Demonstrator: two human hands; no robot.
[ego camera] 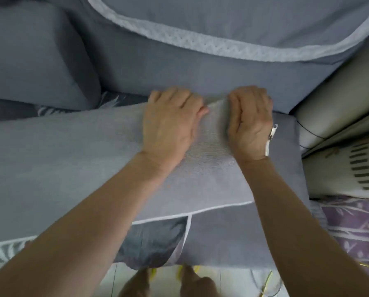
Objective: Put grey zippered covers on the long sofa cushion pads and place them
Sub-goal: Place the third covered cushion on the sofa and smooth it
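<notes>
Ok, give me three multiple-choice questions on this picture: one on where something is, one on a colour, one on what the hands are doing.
1. The zip pull lies:
A) beside the right hand
B) on the floor
C) in a drawer

2. The cushion is:
A) red
B) grey
C) green

3. The two hands:
A) hang idle
B) hold a bottle
C) grip the cushion

Answers:
1 A, the pull sits at the right hand's outer edge.
2 B, its fabric is plainly grey.
3 C, the left hand and the right hand both curl their fingers over the cushion's far edge.
</notes>
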